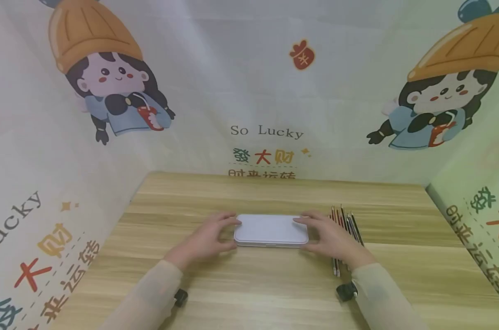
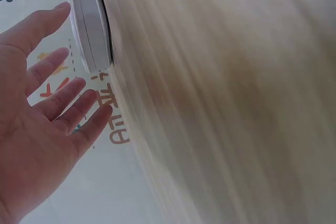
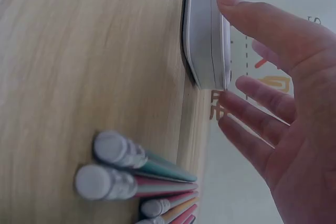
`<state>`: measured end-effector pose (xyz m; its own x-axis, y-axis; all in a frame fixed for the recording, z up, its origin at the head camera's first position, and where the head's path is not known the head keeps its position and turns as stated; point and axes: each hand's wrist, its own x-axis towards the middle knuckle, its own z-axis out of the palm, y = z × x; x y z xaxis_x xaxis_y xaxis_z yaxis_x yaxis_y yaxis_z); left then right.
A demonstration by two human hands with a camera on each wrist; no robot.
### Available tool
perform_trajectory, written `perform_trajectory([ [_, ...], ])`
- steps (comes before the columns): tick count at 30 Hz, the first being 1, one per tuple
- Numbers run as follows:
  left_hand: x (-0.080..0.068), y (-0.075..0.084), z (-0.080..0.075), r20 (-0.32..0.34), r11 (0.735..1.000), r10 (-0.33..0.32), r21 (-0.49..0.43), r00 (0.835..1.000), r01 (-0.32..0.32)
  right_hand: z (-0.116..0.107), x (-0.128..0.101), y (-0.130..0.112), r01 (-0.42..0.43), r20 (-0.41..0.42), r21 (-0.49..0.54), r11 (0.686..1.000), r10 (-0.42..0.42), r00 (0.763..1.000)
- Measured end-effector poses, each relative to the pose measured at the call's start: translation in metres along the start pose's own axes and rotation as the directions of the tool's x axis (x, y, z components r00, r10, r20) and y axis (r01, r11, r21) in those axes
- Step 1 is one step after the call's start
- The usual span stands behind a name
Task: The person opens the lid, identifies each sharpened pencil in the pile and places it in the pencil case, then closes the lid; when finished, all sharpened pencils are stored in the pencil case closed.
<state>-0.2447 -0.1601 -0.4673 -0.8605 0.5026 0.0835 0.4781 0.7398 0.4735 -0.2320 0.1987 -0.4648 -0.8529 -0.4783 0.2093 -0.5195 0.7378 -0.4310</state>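
A closed white pencil case (image 1: pixel 271 229) lies flat in the middle of the wooden table (image 1: pixel 249 288). My left hand (image 1: pixel 224 227) is at the case's left end, fingers straight and spread. The left wrist view shows those fingers (image 2: pixel 63 98) beside the case (image 2: pixel 89 30), and contact is unclear. My right hand (image 1: pixel 311 227) is at the case's right end. In the right wrist view its fingers (image 3: pixel 262 114) are straight, with one fingertip against the lid of the case (image 3: pixel 205 35). Neither hand grips anything.
A bunch of coloured pencils (image 1: pixel 346 227) lies on the table just right of the case, partly under my right hand, with its eraser ends (image 3: pixel 113 166) showing. Printed cloth walls close in the table at the back and both sides.
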Motion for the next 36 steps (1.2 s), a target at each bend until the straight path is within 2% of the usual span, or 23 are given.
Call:
perform_trajectory([
  [6,0.001,0.002,0.005,0.038,0.994,0.025,0.106,0.999,-0.029,0.003,0.005,0.000,-0.011,0.059,-0.019,1.000,0.012,0.998],
  [11,0.007,0.008,0.007,0.025,0.986,0.061,0.153,0.998,-0.064,0.000,0.006,0.001,-0.036,0.073,-0.051,0.998,0.040,0.997],
  [20,0.021,0.012,0.008,0.031,0.971,0.061,0.228,0.998,-0.066,-0.004,0.010,0.004,-0.045,0.090,-0.033,0.998,0.048,0.995],
  [30,0.026,0.011,0.010,0.023,0.960,0.070,0.270,0.997,-0.074,-0.003,0.012,0.002,-0.070,0.089,-0.038,0.997,0.073,0.993],
  [36,0.028,0.010,0.009,0.018,0.969,0.054,0.241,0.998,-0.057,-0.004,0.014,0.003,-0.065,0.084,-0.041,0.997,0.068,0.994],
])
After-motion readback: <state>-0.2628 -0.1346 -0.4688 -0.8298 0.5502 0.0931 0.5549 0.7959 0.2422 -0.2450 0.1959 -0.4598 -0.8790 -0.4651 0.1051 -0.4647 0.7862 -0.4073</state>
